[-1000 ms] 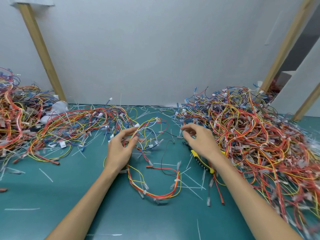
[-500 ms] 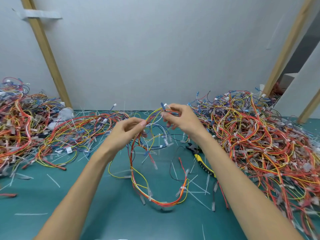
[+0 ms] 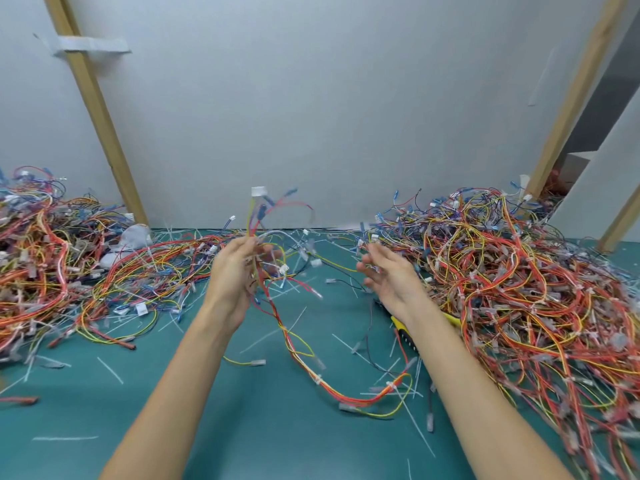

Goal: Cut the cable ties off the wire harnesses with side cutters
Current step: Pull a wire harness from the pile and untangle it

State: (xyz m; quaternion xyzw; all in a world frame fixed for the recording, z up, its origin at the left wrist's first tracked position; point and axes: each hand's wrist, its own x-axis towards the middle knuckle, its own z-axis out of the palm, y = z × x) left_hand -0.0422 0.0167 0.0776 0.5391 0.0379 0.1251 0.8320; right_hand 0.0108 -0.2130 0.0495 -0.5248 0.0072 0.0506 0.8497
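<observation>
Head view: left hand fingers clamp wire harness; right hand fingers spread nearby.

Red, orange and yellow harness; teal table.

Two hands: the left hand and the right hand. One desk. One wire harness held off the desk, with two white cable ties countable on its lower loop. Two harness heaps, the left heap and the right heap; the harnesses within them are too tangled to count. One pair of side cutters, partly hidden. Loose tie offcuts: too many to count. Three wooden battens. One tape strip.
</observation>
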